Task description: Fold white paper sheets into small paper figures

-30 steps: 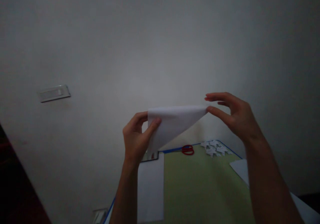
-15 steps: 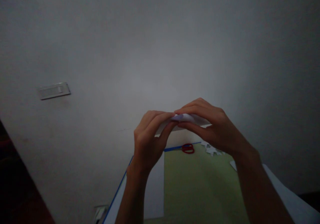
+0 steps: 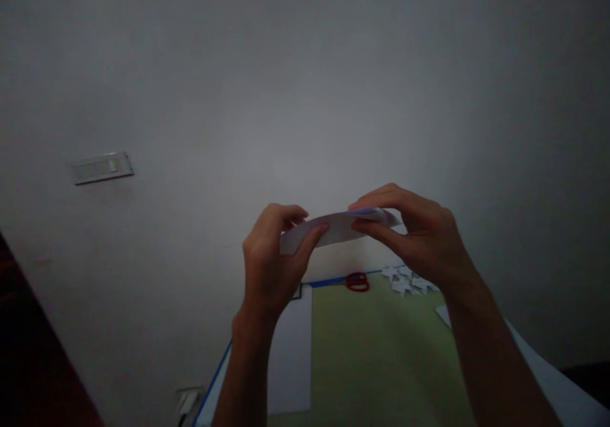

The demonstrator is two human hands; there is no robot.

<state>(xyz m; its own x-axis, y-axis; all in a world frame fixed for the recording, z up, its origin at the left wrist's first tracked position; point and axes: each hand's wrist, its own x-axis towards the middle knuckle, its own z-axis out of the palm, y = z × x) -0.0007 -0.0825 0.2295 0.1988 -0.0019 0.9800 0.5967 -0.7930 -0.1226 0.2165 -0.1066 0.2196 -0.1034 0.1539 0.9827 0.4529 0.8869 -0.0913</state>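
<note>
Head view: one folded paper [image 3: 336, 227], white, raised above the worktop [image 3: 372, 351] and held lengthwise between two hands, its long face slightly bowed. Left hand [image 3: 276, 255]: holding the left end, thumb laid on the near face, fingers curled at the far side; how firmly they press cannot be told. Right hand [image 3: 414, 233]: pinching the right end, thumb beneath, fingers above, where the layers stand a little apart. Handling, as judged: very light; thin and springy, bending under little force; dry and matt, so unlikely to slip; easily creased or torn by a hard squeeze or sharp pull. Best hold: both ends, thumb against fingertips, close to the edges, with the layers at the right end gathered together and the middle left free. Below, on the left part of the worktop: one loose sheet [image 3: 290, 363], white, flat, straight-edged. To the right, beside the right forearm: one white paper corner [image 3: 443, 314], the rest hidden. At the far edge: one pair of scissors [image 3: 357, 281], red handles. Right of these: several paper cut-outs [image 3: 405, 282], white, pointed, grouped closely. Farthest: pale wall [image 3: 305, 96], bearing one switch plate [image 3: 102, 168] at left.
</note>
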